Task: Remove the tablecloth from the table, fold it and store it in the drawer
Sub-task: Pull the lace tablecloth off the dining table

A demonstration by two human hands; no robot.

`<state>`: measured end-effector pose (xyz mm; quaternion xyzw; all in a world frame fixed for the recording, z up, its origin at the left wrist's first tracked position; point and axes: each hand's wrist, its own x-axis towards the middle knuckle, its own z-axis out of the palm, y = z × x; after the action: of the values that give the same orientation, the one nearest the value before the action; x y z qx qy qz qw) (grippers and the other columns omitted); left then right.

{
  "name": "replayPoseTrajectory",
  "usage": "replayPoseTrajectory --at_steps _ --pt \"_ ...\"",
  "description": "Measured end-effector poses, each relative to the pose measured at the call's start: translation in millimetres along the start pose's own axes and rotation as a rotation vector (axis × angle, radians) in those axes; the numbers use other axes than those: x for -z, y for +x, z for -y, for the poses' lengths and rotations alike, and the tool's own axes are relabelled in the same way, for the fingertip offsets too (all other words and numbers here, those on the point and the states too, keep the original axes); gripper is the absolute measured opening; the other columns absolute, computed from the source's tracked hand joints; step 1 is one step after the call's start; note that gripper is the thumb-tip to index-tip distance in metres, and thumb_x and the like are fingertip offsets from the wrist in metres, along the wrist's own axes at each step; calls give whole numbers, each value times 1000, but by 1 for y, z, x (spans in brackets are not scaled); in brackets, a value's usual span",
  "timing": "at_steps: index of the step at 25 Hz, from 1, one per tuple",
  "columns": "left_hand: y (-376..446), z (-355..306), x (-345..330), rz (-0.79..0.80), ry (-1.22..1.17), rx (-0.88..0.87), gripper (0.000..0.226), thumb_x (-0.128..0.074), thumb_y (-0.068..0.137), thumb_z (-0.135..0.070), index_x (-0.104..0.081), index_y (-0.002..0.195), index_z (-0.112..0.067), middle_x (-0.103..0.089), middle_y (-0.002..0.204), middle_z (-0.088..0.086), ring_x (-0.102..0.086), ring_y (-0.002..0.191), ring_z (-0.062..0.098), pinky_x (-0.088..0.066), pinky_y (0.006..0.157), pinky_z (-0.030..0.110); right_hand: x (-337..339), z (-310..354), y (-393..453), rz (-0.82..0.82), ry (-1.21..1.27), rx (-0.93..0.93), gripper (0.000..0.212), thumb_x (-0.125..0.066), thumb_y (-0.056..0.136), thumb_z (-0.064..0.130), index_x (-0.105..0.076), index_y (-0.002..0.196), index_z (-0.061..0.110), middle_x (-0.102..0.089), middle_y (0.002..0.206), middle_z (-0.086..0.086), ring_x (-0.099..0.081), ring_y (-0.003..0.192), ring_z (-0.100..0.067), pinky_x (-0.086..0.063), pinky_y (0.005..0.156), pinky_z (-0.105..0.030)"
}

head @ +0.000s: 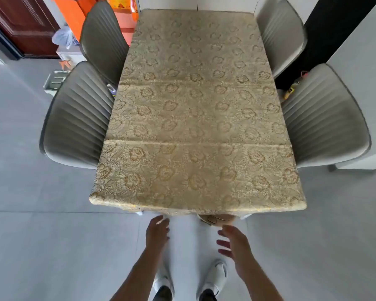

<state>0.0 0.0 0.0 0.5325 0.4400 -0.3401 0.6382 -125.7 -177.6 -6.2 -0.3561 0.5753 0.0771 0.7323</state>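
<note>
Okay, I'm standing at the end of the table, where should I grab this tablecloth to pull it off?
Probably pinch the tablecloth at its two near corners, where the hem drapes over the table edge right in front of your left hand and right hand. The chairs crowd the long sides.

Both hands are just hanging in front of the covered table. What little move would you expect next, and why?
Probably reaching forward to pinch the near hem of the tablecloth. It lies flat over the whole table, nothing on it, and the left hand and right hand are open, empty, just short of that edge.
</note>
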Motion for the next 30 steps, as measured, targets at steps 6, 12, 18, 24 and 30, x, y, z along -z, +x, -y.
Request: replayPoseTrajectory --at_steps 6,12,18,24,30 --pt "86 43 -31 166 -422 158 85 -52 82 -70 -31 148 -22 -41 146 13 -35 140 33 -27 113 51 -17 -33 101 66 623 -192 88 -60 80 69 -31 150 24 -43 147 -17 -44 133 -43 -39 104 -61" --pt "94 54 -24 166 -668 -29 19 -57 94 -37 -63 85 -21 -56 58 -6 -51 50 6 -42 47 17 -15 -19 131 140 868 -93 90 -61 73 74 -40 144 22 -47 143 -14 -42 136 -37 -34 107 -61" --pt "32 25 6 -159 -335 -283 13 -61 88 -15 -63 76 -20 -56 73 -1 -52 64 13 -40 60 26 5 8 75 -77 753 101 13 -63 89 21 -66 76 20 -62 83 -1 -61 72 -18 -47 69 -30" --pt "-44 -37 7 -526 404 -1125 16 -65 75 -31 -59 79 -17 -61 101 11 -57 97 28 -45 84 42 22 64 -25 -548 122 799 9 -59 62 20 -50 60 20 -48 71 -6 -45 56 1 -38 55 -18" --pt "-50 -191 -104 -236 999 -1270 62 -52 93 -53 -29 148 -37 -12 163 2 -4 150 26 -3 116 54 -40 240 -18 -134 -486 1067 57 -55 97 43 -34 149 32 -21 159 19 -21 147 -8 -25 114 -37"
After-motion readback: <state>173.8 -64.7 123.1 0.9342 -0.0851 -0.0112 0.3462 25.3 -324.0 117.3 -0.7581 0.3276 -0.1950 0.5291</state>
